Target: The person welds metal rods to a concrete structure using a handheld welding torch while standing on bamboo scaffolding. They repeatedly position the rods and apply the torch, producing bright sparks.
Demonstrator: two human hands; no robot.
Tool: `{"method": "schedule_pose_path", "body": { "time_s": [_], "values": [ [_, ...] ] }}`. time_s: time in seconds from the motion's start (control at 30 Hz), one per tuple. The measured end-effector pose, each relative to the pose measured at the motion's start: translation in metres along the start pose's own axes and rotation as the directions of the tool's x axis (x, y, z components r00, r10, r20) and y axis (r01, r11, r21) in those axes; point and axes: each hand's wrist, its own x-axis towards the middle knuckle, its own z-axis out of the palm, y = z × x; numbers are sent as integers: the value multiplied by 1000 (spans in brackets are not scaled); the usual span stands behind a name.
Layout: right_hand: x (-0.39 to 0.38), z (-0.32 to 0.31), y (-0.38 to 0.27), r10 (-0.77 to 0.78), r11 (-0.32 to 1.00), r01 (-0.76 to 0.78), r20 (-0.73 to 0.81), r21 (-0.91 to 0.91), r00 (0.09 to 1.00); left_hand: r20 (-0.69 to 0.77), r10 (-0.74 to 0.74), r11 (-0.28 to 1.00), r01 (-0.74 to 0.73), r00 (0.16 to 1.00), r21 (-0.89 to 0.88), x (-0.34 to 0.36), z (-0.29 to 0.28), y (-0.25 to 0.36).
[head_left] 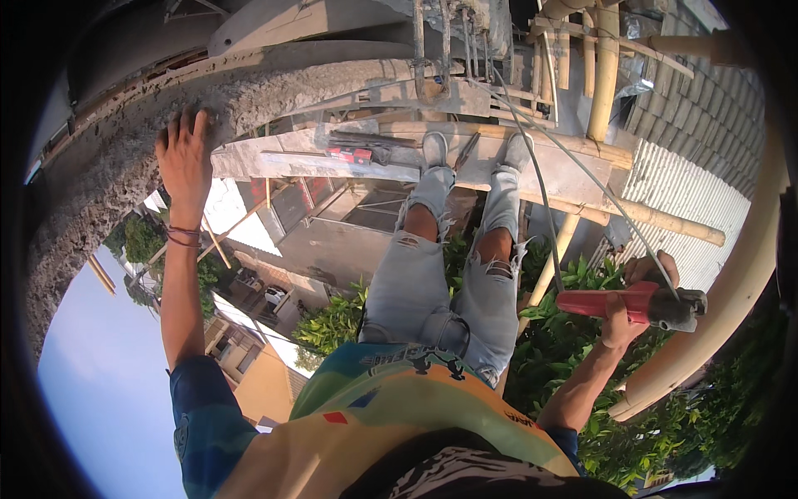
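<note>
Right hand (625,329) partly behind the red-and-black tool (600,303), exact kind unclear

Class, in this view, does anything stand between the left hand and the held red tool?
Yes: the person's legs cross the straight line between the left hand, on the rough concrete beam, and the red tool in the right hand. Depth is hard to judge.

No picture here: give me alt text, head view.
The person's right hand grips a red-and-black tool; the left hand rests on a rough concrete beam. Both shoes stand on a platform among bamboo poles, above green foliage.
</note>
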Motion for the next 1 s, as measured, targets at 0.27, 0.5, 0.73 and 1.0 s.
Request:
{"method": "schedule_pose_path", "body": {
  "time_s": [0.27, 0.5, 0.73, 1.0],
  "values": [
    [26, 1, 8, 30, 997, -38, 117, 63, 993, -1, -60, 997, 60, 998, -51, 0, 5, 1],
    [34, -1, 4, 60, 993, -74, 149, 90, 987, 25, -65, 997, 66, 998, -37, 0, 7, 1],
    [42, 6, 0, 62, 994, -75, 156, 77, 986, 5, -59, 997, 59, 998, -41, 0, 10, 0],
    [41, 12, -6, 74, 992, -87, 134, 90, 988, -6, -60, 996, 60, 998, -71, 1, 7, 1]
  ]
}}
